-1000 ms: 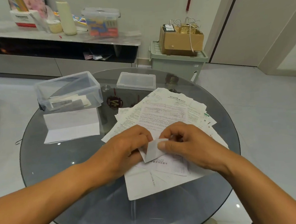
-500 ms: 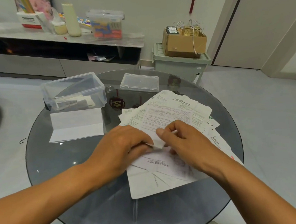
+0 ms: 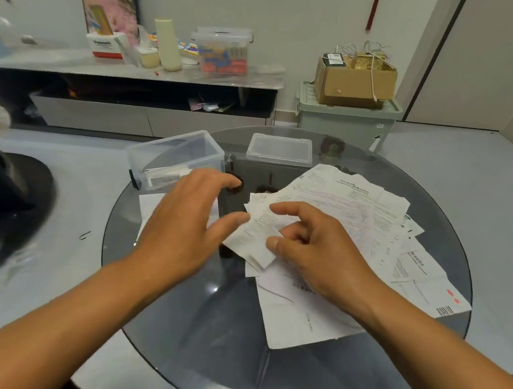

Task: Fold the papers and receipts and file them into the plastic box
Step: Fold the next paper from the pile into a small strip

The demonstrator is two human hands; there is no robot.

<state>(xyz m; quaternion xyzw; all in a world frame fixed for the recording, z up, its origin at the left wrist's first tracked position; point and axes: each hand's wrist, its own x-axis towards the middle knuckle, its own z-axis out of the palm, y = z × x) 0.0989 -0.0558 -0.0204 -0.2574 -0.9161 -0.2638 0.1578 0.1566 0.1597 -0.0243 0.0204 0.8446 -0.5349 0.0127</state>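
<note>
Head view: round glass bench (image 3: 198,335) carries a spread of papers (image 3: 357,217) from centre to 3 o'clock. At 11 o'clock stands the open plastic box (image 3: 176,157), folded slips inside, its lid (image 3: 279,148) at 12. Left hand (image 3: 187,226), fingers spread and blurred, holds nothing, over a folded sheet (image 3: 148,208). Right hand (image 3: 316,247) pinches a folded receipt (image 3: 252,240) at centre.

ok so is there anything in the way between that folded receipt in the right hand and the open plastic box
Mostly the left hand, spread open above the table between the folded receipt held in the right hand and the plastic box. The box has no lid on it; its lid lies beside it.
</note>
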